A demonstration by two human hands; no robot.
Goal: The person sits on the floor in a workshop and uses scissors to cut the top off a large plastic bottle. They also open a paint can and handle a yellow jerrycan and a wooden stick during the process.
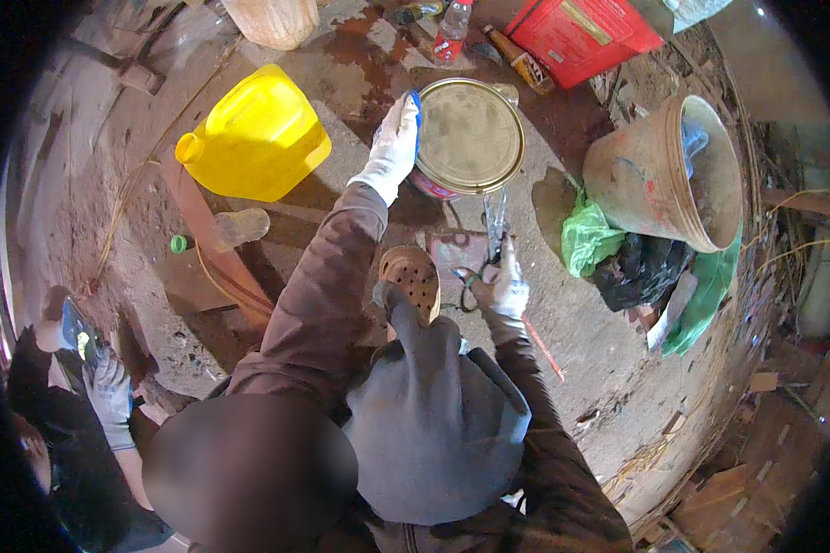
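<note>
A round metal can (468, 136) with a dull gold lid stands on the ground ahead of me. My left hand (394, 143), in a white glove with a blue palm, grips the can's left side. On the near side, my gloved right hand (505, 288) is closed around the dark handles of what looks like a pair of scissors. The shiny scissor blades (495, 214) point up to the can's near rim; whether they touch it I cannot tell. Below the can lies a pale, flat rectangular piece (459, 251), partly hidden.
A yellow jug (260, 138) and a clear plastic bottle (242, 227) lie to the left. Rightward are a dirty bucket (632, 170), a green bag (588, 238) and a black bag (644, 272). Beyond the can are bottles and a red container (586, 41). Another person's gloved hand (111, 396) is at lower left.
</note>
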